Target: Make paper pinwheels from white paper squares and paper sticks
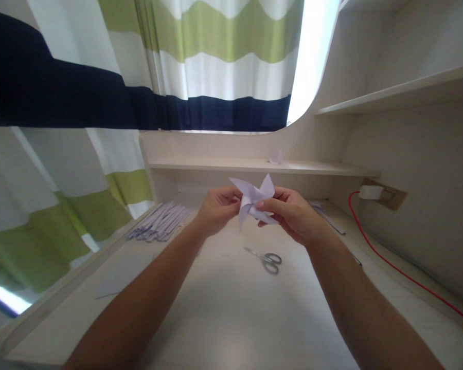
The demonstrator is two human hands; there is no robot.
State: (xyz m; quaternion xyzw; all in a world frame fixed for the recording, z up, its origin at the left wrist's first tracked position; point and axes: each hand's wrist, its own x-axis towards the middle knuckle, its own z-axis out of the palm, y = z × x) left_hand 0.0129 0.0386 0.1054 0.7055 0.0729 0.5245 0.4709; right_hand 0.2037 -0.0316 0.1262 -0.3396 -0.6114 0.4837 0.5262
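Observation:
A white paper pinwheel (250,197) with pointed blades is held up over the desk between both hands. My right hand (293,211) pinches it, the thumb lying on its front near the centre and the other fingers behind. On the other side, my left hand (220,208) has thumb and forefinger closed at the edge of a left blade; part of those fingers is hidden. Below the hands, scissors (268,261) with dark handles lie on the desk, their blades pointing left.
Many thin rolled paper strips (160,222) lie at the back left, with a paper sheet (123,272) in front. Another folded paper piece (275,158) sits on the low shelf (216,163). A red cable (374,248) runs from a white plug (370,192) along the right wall.

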